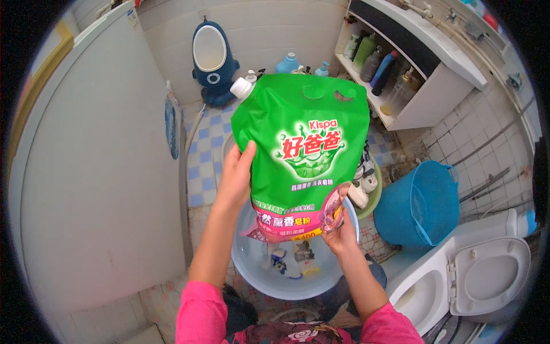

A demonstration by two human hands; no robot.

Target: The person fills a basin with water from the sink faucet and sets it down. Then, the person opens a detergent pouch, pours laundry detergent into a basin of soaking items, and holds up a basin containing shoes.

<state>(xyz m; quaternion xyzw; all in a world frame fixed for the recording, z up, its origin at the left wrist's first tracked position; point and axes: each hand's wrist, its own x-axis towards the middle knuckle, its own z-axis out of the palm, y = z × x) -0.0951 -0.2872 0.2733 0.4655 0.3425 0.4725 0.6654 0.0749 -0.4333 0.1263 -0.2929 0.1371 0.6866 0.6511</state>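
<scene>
I hold up a large green laundry detergent pouch (pixel 269 126) with a pink lower band. Its white screw cap (pixel 241 87) is on the spout at the upper left corner. My left hand (pixel 234 178) grips the pouch's left edge, thumb on the front. Lower down, my right hand (pixel 342 234) is closed on the bottom right corner. Below the pouch stands a light blue basin (pixel 245 275), partly covered by it. Small white, blue and yellow pieces (pixel 291 265), perhaps socks, lie in the basin in what looks like water.
A green basin (pixel 375 200) with shoes (pixel 362 190) stands right of the light blue one. Farther right are a blue bucket (pixel 415 200) and a toilet (pixel 424 295) with raised lid. Bottles fill a cabinet (pixel 424 103). A child's urinal (pixel 215 63) hangs behind; a tall white panel (pixel 97 160) borders the left.
</scene>
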